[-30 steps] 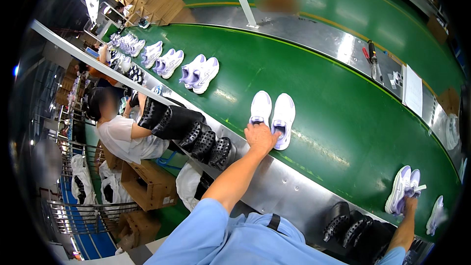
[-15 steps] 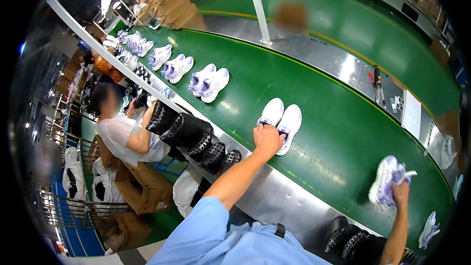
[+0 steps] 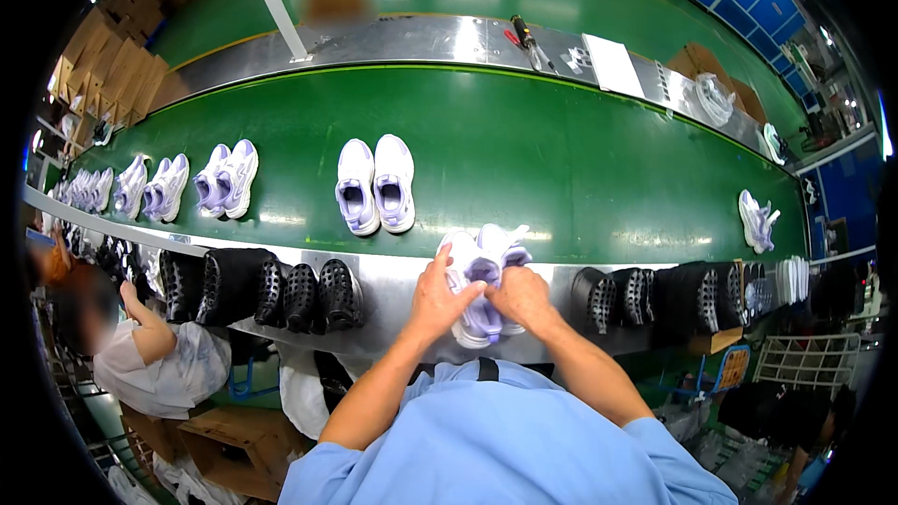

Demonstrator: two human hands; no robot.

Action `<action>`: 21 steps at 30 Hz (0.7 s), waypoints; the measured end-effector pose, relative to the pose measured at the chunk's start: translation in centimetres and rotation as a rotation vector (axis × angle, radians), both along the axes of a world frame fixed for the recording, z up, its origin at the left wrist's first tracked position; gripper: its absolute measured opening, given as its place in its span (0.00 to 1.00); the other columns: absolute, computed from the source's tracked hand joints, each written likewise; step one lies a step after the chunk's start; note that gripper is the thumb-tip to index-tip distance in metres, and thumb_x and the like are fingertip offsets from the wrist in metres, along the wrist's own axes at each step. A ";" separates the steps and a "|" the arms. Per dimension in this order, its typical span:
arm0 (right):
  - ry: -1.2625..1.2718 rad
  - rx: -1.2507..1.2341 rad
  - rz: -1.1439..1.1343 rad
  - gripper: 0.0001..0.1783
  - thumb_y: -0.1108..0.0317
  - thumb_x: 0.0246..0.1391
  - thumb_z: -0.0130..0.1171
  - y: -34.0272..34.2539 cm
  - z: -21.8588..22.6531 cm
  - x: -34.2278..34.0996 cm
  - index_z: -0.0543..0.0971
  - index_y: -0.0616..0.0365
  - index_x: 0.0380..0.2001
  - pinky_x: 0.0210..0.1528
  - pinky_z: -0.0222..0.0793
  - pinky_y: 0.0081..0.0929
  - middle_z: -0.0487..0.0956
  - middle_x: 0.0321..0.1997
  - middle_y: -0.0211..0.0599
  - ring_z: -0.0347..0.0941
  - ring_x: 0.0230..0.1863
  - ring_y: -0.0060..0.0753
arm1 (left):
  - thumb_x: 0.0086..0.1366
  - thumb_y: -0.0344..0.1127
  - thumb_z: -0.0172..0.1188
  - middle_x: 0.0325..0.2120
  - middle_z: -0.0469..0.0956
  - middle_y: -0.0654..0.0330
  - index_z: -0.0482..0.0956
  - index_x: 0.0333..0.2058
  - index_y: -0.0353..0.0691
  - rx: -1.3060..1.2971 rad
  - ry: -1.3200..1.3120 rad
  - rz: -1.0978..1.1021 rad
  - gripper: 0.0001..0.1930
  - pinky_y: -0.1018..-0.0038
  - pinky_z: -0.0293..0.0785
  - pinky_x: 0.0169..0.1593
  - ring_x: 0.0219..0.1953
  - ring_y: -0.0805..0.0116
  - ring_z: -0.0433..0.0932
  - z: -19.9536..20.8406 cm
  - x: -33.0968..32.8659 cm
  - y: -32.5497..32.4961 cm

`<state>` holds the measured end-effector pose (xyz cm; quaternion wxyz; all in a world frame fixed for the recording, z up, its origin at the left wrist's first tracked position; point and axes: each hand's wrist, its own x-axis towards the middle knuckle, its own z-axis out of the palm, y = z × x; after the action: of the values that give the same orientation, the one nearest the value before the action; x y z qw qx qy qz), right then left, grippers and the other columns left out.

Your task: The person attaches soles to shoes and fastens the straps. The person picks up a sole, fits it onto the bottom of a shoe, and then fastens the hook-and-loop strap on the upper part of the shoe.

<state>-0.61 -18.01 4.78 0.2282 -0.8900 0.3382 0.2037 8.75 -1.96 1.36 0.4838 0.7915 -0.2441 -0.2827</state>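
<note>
A pair of white and lavender sneakers (image 3: pixel 482 271) is held close to my body, over the metal edge of the green belt. My left hand (image 3: pixel 438 292) closes round the left sneaker, its thumb at the shoe's opening. My right hand (image 3: pixel 524 297) grips the other sneaker beside it, the fingers partly hidden by the shoe. A second white and lavender pair (image 3: pixel 393 182) stands side by side on the belt, ahead and to the left of my hands. Far to the right lies a single similar sneaker (image 3: pixel 756 222).
More sneaker pairs (image 3: pixel 225 178) line the green belt (image 3: pixel 561 159) to the left. Black perforated shoe forms (image 3: pixel 339 295) stand along the near metal ledge on both sides. Beyond the belt lie a screwdriver (image 3: pixel 526 36) and white paper (image 3: pixel 613 65). A co-worker (image 3: pixel 168 351) sits at left.
My view has swung right. My left hand has let go of the pair on the belt, and my right hand has brought sneakers from the right to my front, where both hands grip them.
</note>
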 end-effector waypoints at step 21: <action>-0.496 0.036 -0.400 0.14 0.66 0.56 0.61 2.5 -5.4 -10.4 0.83 0.63 0.43 0.51 0.75 0.50 0.81 0.44 0.57 0.79 0.46 0.60 | 0.67 0.42 0.68 0.23 0.80 0.58 0.85 0.30 0.32 0.351 0.400 -0.435 0.16 0.66 0.74 0.30 0.24 0.67 0.76 -1.2 3.1 -8.9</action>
<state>-11.01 -15.46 -0.59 0.3549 -0.8242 0.4370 -0.0623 11.87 -10.85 0.18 0.3067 0.7209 -0.2550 -0.5668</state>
